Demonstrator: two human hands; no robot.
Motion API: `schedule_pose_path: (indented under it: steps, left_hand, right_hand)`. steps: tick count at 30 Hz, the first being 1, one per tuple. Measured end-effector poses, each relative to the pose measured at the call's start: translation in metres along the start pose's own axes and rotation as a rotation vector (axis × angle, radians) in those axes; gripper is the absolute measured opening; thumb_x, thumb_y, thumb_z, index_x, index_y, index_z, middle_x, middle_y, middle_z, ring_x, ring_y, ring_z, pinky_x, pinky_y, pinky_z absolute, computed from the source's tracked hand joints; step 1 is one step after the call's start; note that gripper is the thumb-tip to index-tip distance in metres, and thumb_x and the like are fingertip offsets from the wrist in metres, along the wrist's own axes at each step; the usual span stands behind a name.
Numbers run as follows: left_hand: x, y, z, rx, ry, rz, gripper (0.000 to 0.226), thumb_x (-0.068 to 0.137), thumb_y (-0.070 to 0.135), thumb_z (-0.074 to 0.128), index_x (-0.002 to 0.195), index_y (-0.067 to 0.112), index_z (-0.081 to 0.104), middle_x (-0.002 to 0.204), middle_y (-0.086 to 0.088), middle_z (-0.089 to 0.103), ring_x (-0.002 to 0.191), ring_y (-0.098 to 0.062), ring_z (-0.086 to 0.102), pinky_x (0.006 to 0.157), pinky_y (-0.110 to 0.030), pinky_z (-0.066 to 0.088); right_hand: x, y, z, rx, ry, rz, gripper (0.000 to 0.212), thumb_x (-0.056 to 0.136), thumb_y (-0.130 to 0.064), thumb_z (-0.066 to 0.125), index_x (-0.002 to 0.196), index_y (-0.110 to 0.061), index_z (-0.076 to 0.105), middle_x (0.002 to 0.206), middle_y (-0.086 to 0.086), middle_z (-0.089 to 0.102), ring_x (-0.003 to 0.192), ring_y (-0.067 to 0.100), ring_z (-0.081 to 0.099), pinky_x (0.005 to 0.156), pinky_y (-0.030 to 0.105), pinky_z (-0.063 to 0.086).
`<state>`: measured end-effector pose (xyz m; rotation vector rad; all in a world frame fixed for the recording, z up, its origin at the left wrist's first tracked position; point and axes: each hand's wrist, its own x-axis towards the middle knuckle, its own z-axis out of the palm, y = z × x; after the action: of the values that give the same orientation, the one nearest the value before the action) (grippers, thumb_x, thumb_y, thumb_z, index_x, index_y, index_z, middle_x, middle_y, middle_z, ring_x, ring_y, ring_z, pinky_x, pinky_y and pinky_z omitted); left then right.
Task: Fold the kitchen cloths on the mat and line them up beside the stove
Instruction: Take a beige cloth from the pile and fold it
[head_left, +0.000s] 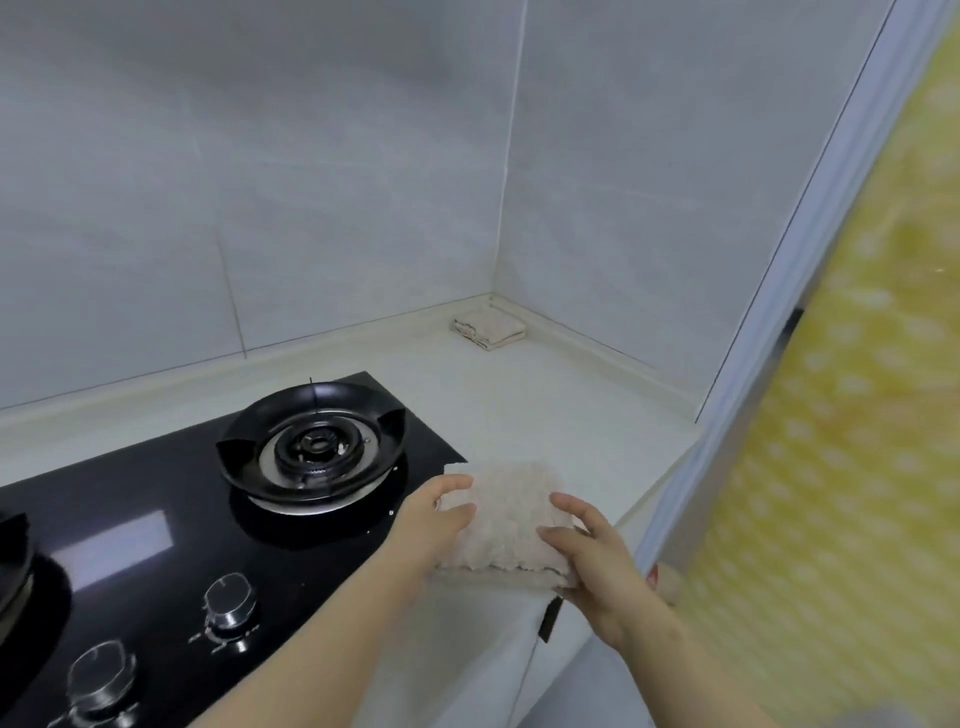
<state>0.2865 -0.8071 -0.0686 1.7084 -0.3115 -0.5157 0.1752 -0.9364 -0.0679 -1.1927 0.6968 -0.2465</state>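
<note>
Left hand (434, 514) and right hand (597, 551) grip a fluffy cloth (506, 514) beside the gas stove (311, 551); a folded cloth (488, 327) lies in the countertop (545, 410) corner.

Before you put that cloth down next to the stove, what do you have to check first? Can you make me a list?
1. Hold on the cloth: ok, the left grip and the right grip hold its sides.
2. Fold: ok, layers show at its near edge.
3. Is the burner off: ok, no flame shows.
4. Bare counter beside the stove: ok.
5. In line with the folded cloth in the corner: not ok, far apart.
</note>
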Motion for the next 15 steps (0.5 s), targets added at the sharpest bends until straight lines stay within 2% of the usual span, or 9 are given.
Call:
schedule_pose_path:
  steps: [2,4,6,9,12,13,15]
  left_hand:
    - [0.028,0.001,0.007,-0.015,0.026,-0.033,0.024,0.09,0.009,0.054,0.105,0.027,0.056,0.108,0.005,0.048,0.072,0.0,0.048,0.057,-0.016,0.039]
    - [0.057,0.003,0.015,-0.022,0.045,-0.069,0.025,0.091,0.01,0.053,0.106,0.029,0.055,0.097,0.007,0.05,0.065,-0.007,0.048,0.053,-0.018,0.039]
    - [0.091,0.003,0.022,-0.04,0.074,-0.088,0.026,0.091,0.01,0.053,0.107,0.031,0.054,0.093,0.009,0.05,0.064,-0.008,0.048,0.053,-0.016,0.04]
    - [0.146,0.004,0.033,-0.061,0.128,-0.111,0.031,0.092,0.009,0.053,0.113,0.031,0.054,0.091,0.011,0.05,0.068,-0.008,0.051,0.058,-0.015,0.041]
    - [0.2,0.005,0.043,-0.107,0.198,-0.163,0.037,0.09,0.005,0.054,0.118,0.029,0.054,0.088,0.002,0.054,0.066,-0.012,0.049,0.057,-0.017,0.042]
    - [0.215,0.005,0.047,-0.121,0.222,-0.18,0.04,0.089,0.003,0.054,0.119,0.029,0.054,0.081,0.001,0.054,0.062,-0.011,0.047,0.054,-0.015,0.042]
    - [0.242,0.006,0.052,-0.126,0.266,-0.207,0.046,0.088,-0.003,0.052,0.122,0.027,0.053,0.062,0.003,0.048,0.052,-0.008,0.042,0.045,-0.012,0.038]
  right_hand:
    - [0.033,-0.008,-0.003,0.01,-0.021,0.015,0.036,0.087,0.0,0.056,0.116,-0.022,0.055,0.112,0.01,0.064,0.085,0.024,0.066,0.054,0.027,0.051]
    - [0.07,-0.016,-0.007,0.019,-0.055,0.031,0.038,0.086,0.002,0.054,0.117,-0.021,0.054,0.115,0.011,0.063,0.087,0.025,0.065,0.054,0.027,0.051]
    - [0.111,-0.026,-0.01,-0.018,-0.081,0.038,0.041,0.086,0.002,0.052,0.118,-0.023,0.054,0.118,0.009,0.061,0.089,0.025,0.063,0.059,0.029,0.05]
    - [0.179,-0.041,-0.011,-0.096,-0.138,0.051,0.044,0.083,0.001,0.05,0.119,-0.025,0.053,0.121,0.009,0.059,0.079,0.021,0.059,0.061,0.03,0.045]
    - [0.243,-0.062,-0.01,-0.159,-0.233,0.072,0.056,0.065,-0.01,0.057,0.119,-0.024,0.051,0.116,0.003,0.06,0.078,0.019,0.058,0.065,0.029,0.046]
    - [0.265,-0.067,-0.011,-0.186,-0.253,0.084,0.061,0.059,-0.013,0.056,0.119,-0.024,0.052,0.113,0.001,0.061,0.08,0.02,0.059,0.069,0.031,0.046]
    - [0.306,-0.072,-0.01,-0.229,-0.287,0.099,0.058,0.064,-0.012,0.062,0.12,-0.025,0.052,0.114,0.001,0.062,0.088,0.022,0.062,0.077,0.034,0.048]
